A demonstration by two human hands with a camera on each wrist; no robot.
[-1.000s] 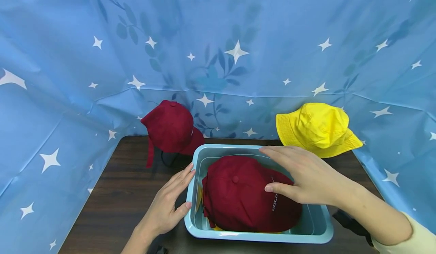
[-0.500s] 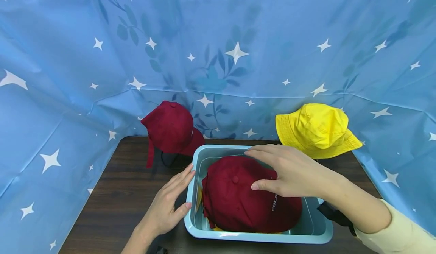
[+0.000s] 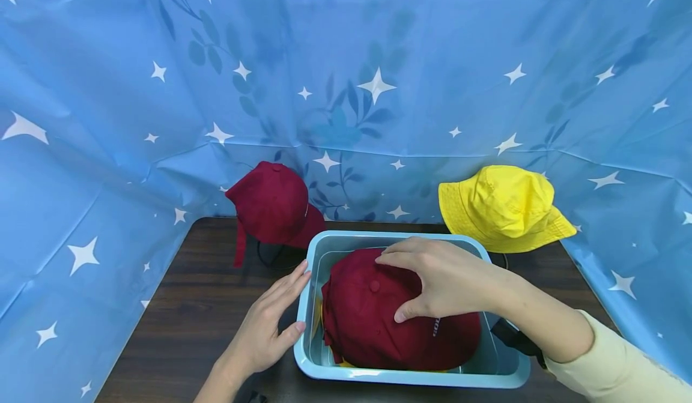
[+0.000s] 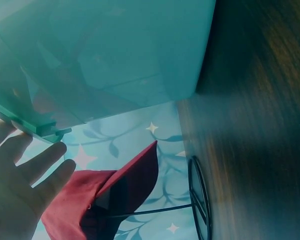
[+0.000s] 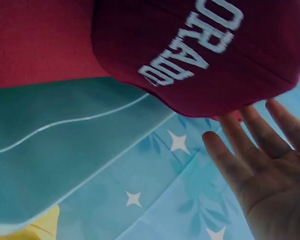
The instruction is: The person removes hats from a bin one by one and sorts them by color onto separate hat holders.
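A dark red baseball cap [image 3: 362, 319] with white lettering lies crown up in a light blue plastic basin [image 3: 411, 379]. Over its crown is my right hand [image 3: 438, 274], fingers toward the far side and thumb toward the near side. The right wrist view shows those fingers [image 5: 230, 155] spread and fairly straight right at the edge of the cap [image 5: 240, 90]. My left hand [image 3: 262, 328] touches the basin's left rim with extended fingers and the thumb apart. Bits of yellow fabric show beneath the cap, mostly hidden.
Another dark red cap [image 3: 276, 202] hangs on a thin black wire stand [image 4: 202, 215] behind the basin, at left. A yellow bucket hat [image 3: 503, 208] is at the back right. A blue star-printed cloth [image 3: 346, 109] hangs behind the dark wooden table [image 3: 178, 313].
My right hand has moved left and slightly down, from the cap's brim side to over its crown. The left hand stays at the basin's rim.
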